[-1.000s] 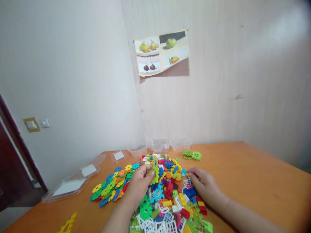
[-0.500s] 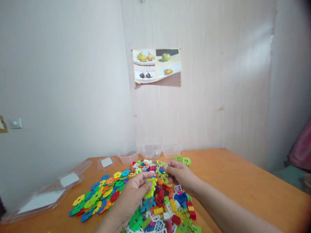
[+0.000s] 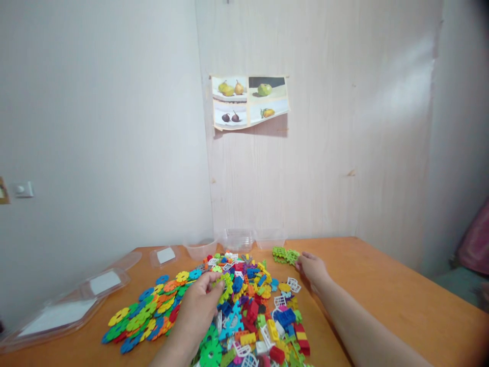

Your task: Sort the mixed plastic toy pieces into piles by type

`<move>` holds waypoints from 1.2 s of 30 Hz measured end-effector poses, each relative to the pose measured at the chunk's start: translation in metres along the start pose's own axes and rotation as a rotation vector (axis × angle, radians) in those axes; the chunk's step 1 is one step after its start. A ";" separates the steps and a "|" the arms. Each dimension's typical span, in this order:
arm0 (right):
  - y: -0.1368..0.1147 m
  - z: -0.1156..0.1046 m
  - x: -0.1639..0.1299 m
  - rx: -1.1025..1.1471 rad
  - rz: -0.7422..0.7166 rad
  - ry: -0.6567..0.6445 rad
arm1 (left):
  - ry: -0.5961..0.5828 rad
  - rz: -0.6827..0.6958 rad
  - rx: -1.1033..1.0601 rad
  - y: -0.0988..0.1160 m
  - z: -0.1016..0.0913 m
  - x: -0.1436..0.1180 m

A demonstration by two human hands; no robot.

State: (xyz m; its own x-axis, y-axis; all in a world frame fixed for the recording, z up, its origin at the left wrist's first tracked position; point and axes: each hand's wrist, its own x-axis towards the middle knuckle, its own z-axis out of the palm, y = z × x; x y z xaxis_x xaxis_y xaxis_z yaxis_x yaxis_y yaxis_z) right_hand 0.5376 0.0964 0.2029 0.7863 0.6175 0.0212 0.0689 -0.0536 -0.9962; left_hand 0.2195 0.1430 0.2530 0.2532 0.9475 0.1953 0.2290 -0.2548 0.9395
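The left hand [image 3: 200,306] rests on the near left of the mixed pile [image 3: 255,306], fingers pinched on a lime piece [image 3: 226,285] held just above the heap. The right hand [image 3: 311,267] is stretched out to the far right edge of the pile, fingertips touching a green cluster [image 3: 286,255] of joined lime pieces that lies alone on the bare table [image 3: 382,285]. Whether those fingers are closed on the cluster or only laid against it, I cannot tell from here.

To my eye a sorting is underway and far from finished. The flat flower discs [image 3: 148,318] are spread as 1 loose group at the left, touching the pile's edge, and the green cluster sits apart at the back. The heap in the middle is big and jumbled: bricks, little white fences, triangles, more lime bits, all colours mixed.

3 clear tubs [image 3: 237,239] stand against the wall behind the pile; I cannot make out anything in them. Their clear lids [image 3: 76,306] lie in a row along the left edge of the table.
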 end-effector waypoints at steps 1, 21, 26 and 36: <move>-0.002 -0.002 -0.002 -0.007 -0.018 0.009 | 0.000 -0.004 -0.004 0.001 0.001 -0.001; -0.059 0.078 -0.118 0.019 -0.164 -0.590 | -0.051 0.201 0.070 0.010 0.001 -0.007; -0.046 0.039 -0.047 -0.004 -0.242 -0.134 | 0.014 0.126 0.033 0.019 -0.012 -0.007; 0.001 -0.003 0.003 -0.116 -0.280 0.127 | 0.114 0.019 -0.014 0.019 -0.034 0.004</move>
State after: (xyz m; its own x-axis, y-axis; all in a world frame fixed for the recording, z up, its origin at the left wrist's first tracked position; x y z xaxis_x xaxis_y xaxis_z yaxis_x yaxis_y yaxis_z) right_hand 0.5423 0.0956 0.2021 0.7969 0.5180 0.3108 0.3572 0.0109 -0.9340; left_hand 0.1927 0.1485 0.2812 0.1490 0.9585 0.2431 0.2120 -0.2711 0.9389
